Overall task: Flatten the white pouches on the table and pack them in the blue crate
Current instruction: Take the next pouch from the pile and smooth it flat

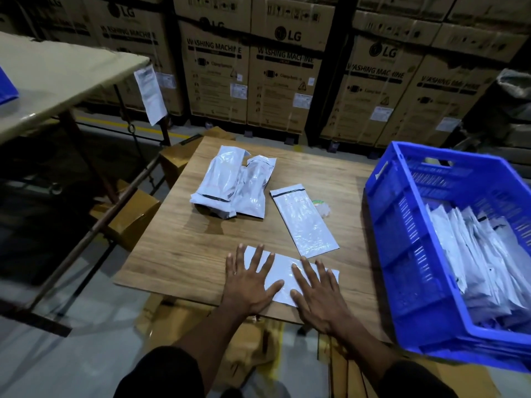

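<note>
A flat white pouch [283, 275] lies crosswise at the near edge of the wooden table [172, 254]. Just beyond it a second flat pouch [304, 219] with a black seal strip lies angled. Farther back, two puffed, crumpled pouches [232, 186] lie side by side, touching. The blue crate [402, 254], at the right, holds many white pouches [482, 259] stacked on edge.

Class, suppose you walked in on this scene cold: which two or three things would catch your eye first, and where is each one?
First, the two hands, left hand and right hand, pressed flat with spread fingers on a white pouch at the near edge of the wooden table. Next, the bright blue crate on the right, already holding many white pouches. Behind, a wall of stacked washing machine cartons fills the background.
</note>
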Demonstrator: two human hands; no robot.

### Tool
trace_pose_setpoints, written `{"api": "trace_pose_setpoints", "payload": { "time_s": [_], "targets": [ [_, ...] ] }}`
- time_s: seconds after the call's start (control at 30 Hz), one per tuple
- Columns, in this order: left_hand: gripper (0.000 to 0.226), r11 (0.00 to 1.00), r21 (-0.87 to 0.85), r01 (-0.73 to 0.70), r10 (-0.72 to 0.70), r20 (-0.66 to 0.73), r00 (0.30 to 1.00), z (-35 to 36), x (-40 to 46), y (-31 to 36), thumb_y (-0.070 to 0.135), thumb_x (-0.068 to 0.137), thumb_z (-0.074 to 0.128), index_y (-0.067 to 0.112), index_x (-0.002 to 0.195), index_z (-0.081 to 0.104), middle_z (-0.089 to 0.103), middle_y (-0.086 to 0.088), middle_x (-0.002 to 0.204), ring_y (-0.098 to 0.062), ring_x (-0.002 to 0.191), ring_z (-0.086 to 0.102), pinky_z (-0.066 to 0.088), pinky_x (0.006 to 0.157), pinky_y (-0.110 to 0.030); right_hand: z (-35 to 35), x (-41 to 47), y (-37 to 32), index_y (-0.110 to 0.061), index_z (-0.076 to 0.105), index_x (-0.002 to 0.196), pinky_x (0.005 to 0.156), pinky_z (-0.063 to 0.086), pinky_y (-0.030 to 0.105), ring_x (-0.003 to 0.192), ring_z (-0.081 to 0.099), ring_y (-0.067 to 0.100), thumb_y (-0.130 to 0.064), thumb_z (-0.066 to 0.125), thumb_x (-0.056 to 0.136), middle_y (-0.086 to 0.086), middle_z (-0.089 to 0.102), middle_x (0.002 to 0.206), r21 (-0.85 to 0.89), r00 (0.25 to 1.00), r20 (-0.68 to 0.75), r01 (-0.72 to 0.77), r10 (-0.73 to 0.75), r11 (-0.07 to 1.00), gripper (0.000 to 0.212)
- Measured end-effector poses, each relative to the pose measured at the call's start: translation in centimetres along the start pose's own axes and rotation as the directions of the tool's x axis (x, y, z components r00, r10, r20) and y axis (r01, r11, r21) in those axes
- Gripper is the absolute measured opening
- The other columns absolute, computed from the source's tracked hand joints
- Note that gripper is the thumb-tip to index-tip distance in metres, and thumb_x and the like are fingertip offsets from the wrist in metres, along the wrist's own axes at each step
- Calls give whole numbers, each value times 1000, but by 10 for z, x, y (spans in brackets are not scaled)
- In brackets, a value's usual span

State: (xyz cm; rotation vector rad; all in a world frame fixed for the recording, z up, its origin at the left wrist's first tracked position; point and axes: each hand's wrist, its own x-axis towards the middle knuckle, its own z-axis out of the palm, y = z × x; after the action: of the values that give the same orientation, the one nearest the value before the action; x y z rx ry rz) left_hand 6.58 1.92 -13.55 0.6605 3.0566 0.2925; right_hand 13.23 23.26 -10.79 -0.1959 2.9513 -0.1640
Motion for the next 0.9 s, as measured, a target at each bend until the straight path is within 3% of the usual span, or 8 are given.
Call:
{"api": "trace_pose_setpoints", "payload": {
  "time_s": [0.13, 0.2, 0.3, 0.5, 0.63, 0.73, 0.83, 0.9],
  "targets": [
    [71, 997, 9, -74, 74, -22, 997, 2, 6, 17, 58, 104, 21, 11, 150, 47, 32, -14, 162, -39, 152, 20, 9, 120, -57, 0, 0, 8, -33, -17, 154, 123, -6, 38, 148, -25, 7, -69, -12, 90, -18, -25, 161, 229, 998, -58, -24, 38, 973, 74],
    [67, 978, 23, -206, 206, -34, 978, 7, 6, 29, 52, 104, 25, 10, 153, 43, 32, -13, 163, -29, 154, 11, 16, 120, -53, 3, -4, 11, -27, -14, 155, 123, -6, 40, 149, -23, 9, -65, -10, 93, -11, -22, 163, 130, 996, -78, -23, 34, 991, 73],
    [62, 960, 23, -278, 278, -22, 960, 11, 0, 40, 50, 104, 27, 20, 157, 35, 28, -2, 166, -33, 154, 18, 23, 121, -58, 9, -7, 16, -22, -6, 158, 120, -4, 46, 152, -14, 17, -55, 0, 101, -5, -14, 165, -29, 997, -71, -18, 16, 999, 66],
    [63, 963, -14, -268, 269, 11, 963, 11, 0, 39, 52, 100, 36, 28, 158, 32, 27, 2, 166, -43, 151, 24, 14, 119, -60, 6, -4, 18, -24, -7, 159, 122, 0, 49, 152, -18, 18, -54, 2, 99, -7, -18, 164, -55, 1000, -9, -18, 17, 998, 68],
    [69, 961, -19, -277, 278, 53, 959, 10, 5, 26, 64, 97, 36, 33, 159, 30, 29, 4, 166, -38, 152, 24, 11, 119, -53, 4, -5, 21, -26, -4, 159, 121, -4, 44, 152, -15, 18, -62, -4, 98, -11, -18, 164, -39, 1000, -26, 9, -10, 999, 72],
    [71, 986, -13, -164, 164, 25, 986, 7, 4, 8, 68, 96, 34, 31, 156, 37, 34, 6, 163, -40, 150, 28, 13, 118, -55, 3, -8, 21, -29, -8, 159, 121, -7, 43, 151, -19, 17, -68, -7, 93, -11, -20, 164, -66, 1000, -24, 2, -4, 998, 76],
    [74, 993, 7, -120, 120, 19, 993, 7, -3, -9, 71, 95, 32, 34, 159, 30, 19, 7, 169, -42, 153, 14, 16, 118, -63, -2, -9, 17, -30, -13, 158, 121, -8, 47, 149, -26, 20, -70, 7, 96, -9, -26, 163, -100, 999, 3, 35, -35, 994, 76],
    [75, 992, 9, -127, 127, 6, 992, 6, -5, -11, 71, 94, 35, 33, 159, 30, 17, 5, 169, -43, 153, 13, 19, 117, -65, -5, -10, 11, -30, -2, 160, 120, -3, 52, 151, -19, 23, -71, 19, 96, -6, -18, 165, -97, 995, -19, 94, -96, 991, 78]
  ]
}}
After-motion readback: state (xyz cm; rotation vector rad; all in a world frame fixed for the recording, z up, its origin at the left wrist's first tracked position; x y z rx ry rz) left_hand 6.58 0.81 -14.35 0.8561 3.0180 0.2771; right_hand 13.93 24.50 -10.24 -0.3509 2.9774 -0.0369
